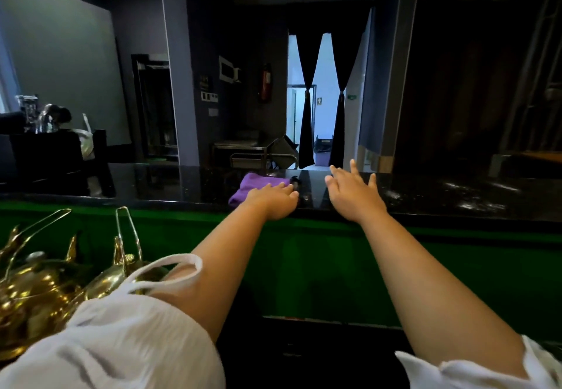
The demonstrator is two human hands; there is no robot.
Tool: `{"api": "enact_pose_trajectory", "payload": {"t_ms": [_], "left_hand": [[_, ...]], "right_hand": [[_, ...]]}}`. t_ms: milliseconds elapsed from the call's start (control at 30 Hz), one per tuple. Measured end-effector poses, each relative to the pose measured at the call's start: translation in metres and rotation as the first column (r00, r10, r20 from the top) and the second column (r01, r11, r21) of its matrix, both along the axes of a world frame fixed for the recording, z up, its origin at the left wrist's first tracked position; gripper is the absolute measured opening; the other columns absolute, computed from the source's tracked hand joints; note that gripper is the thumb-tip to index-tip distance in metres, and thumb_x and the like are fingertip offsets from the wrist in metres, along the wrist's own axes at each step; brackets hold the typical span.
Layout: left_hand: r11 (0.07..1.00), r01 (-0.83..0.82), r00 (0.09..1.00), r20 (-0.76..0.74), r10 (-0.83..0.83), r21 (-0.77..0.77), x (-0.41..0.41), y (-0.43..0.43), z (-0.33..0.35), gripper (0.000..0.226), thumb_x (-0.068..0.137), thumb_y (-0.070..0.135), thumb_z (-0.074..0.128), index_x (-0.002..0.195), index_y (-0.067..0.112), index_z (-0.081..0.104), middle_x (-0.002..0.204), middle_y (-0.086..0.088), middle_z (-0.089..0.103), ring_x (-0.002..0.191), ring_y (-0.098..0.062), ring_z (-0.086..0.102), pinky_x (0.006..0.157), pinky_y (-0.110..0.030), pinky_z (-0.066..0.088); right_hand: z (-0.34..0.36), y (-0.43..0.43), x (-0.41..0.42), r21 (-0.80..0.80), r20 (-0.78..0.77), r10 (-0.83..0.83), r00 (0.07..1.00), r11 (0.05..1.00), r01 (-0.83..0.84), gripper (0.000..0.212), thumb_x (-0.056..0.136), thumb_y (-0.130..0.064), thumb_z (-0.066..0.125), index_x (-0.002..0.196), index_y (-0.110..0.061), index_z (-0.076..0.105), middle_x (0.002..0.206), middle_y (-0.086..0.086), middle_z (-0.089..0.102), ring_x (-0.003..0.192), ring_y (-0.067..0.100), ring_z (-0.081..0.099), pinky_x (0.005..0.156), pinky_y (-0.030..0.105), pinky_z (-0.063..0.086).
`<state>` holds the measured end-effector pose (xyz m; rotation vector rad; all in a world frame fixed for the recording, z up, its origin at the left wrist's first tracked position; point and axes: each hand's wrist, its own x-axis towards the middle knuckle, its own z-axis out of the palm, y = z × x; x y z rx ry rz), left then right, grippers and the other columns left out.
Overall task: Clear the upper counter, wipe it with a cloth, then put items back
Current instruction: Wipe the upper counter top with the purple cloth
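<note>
1. Gold-coloured ware (pixel 45 282) crowds the lower left, below the counter's near edge. The left sleeve (pixel 121 343) hangs right over it and could snag a prong, I judge.
2. Purple cloth (pixel 255 186) lies on the upper counter (pixel 441 197) near its front edge, about mid-length. A small dark object (pixel 299 189) just right of it could get swept off by a wipe.
3. Left hand (pixel 273 201) lies flat on the cloth's right end, fingers straight, pressing rather than pinching.
4. Right hand (pixel 352 194) reaches over the counter with fingers spread, holding nothing. Whether it touches the stone I cannot tell.
</note>
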<state>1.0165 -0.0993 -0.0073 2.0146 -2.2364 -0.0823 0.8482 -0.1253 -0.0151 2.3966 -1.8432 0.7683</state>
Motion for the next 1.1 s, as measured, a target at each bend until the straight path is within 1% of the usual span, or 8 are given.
{"api": "enact_pose_trajectory", "payload": {"t_ms": [100,300,500,667,867,933,1000,1100], "left_hand": [[1.0,0.005,0.999,-0.036,-0.006,-0.03,0.023,0.0,0.001,0.05,0.101,0.04,0.016,0.15,0.027,0.018,0.159,0.0,0.009,0.147,-0.023,0.014,0.119,-0.049,0.012],[0.982,-0.181,0.983,-0.029,0.18,-0.046,0.055,-0.006,0.0,0.05,0.101,0.037,0.015,0.149,0.028,0.018,0.159,0.001,0.01,0.146,-0.025,0.016,0.118,-0.051,0.012],[0.999,0.031,0.998,0.05,-0.03,-0.019,-0.016,-0.001,-0.001,0.049,0.101,0.03,0.016,0.15,0.026,0.017,0.159,0.006,0.008,0.146,-0.026,0.016,0.116,-0.051,0.017],[0.999,0.027,0.994,-0.101,-0.03,-0.028,-0.008,0.018,0.003,0.046,0.101,0.039,0.021,0.147,0.033,0.024,0.158,0.009,0.016,0.145,-0.02,0.021,0.119,-0.043,0.015],[0.98,-0.189,0.981,-0.059,0.186,-0.057,0.051,0.016,-0.001,0.05,0.098,0.04,0.016,0.147,0.033,0.025,0.158,0.003,0.019,0.143,-0.023,0.025,0.117,-0.046,0.018],[0.986,-0.162,0.987,-0.019,0.162,-0.04,0.039,0.01,0.001,0.056,0.093,0.042,0.011,0.147,0.034,0.021,0.158,0.003,0.016,0.144,-0.025,0.022,0.117,-0.05,0.016],[0.994,-0.102,0.994,-0.039,0.1,-0.039,0.011,0.012,0.001,0.049,0.099,0.039,0.014,0.147,0.037,0.019,0.158,0.006,0.015,0.145,-0.024,0.019,0.117,-0.051,0.014],[0.992,0.022,0.997,-0.067,-0.031,-0.126,-0.025,0.024,-0.005,0.045,0.101,0.038,0.021,0.145,0.039,0.026,0.156,0.012,0.022,0.145,-0.02,0.022,0.117,-0.045,0.016]], "right_hand": [[0.0,0.0,0.0,-0.004,0.014,-0.004,1.0,1.0,0.004,0.054,0.102,-0.038,0.017,0.151,-0.016,0.019,0.159,0.001,0.016,0.148,0.019,-0.009,0.115,0.055,-0.006],[-0.001,0.0,0.001,-0.042,-0.02,-0.012,1.0,0.999,0.012,0.053,0.102,-0.038,0.017,0.15,-0.017,0.022,0.158,0.003,0.02,0.148,0.021,-0.009,0.115,0.06,-0.007],[-0.001,-0.002,0.0,-0.041,0.001,-0.037,0.999,0.998,0.037,0.053,0.101,-0.036,0.015,0.151,-0.019,0.019,0.159,0.004,0.017,0.147,0.021,-0.01,0.114,0.06,-0.008],[-0.002,0.001,-0.001,-0.012,0.003,-0.035,0.999,0.999,0.035,0.053,0.102,-0.038,0.013,0.151,-0.018,0.018,0.159,0.004,0.016,0.147,0.022,-0.011,0.115,0.059,-0.008],[-0.002,0.0,0.0,0.011,-0.036,-0.034,0.999,0.999,0.034,0.056,0.102,-0.041,0.011,0.152,-0.018,0.015,0.159,0.005,0.014,0.147,0.025,-0.013,0.113,0.06,-0.009],[-0.001,-0.002,0.001,0.024,-0.04,-0.045,0.998,0.999,0.046,0.056,0.101,-0.042,0.012,0.152,-0.019,0.013,0.16,0.006,0.013,0.147,0.026,-0.014,0.113,0.061,-0.009],[-0.001,-0.003,0.001,0.036,-0.05,-0.058,0.997,0.998,0.06,0.056,0.101,-0.042,0.012,0.152,-0.019,0.013,0.16,0.007,0.012,0.147,0.026,-0.014,0.113,0.062,-0.009],[-0.001,-0.003,0.001,0.042,-0.059,-0.087,0.994,0.995,0.089,0.056,0.101,-0.042,0.011,0.152,-0.021,0.013,0.16,0.006,0.012,0.147,0.025,-0.013,0.113,0.06,-0.009]]}}
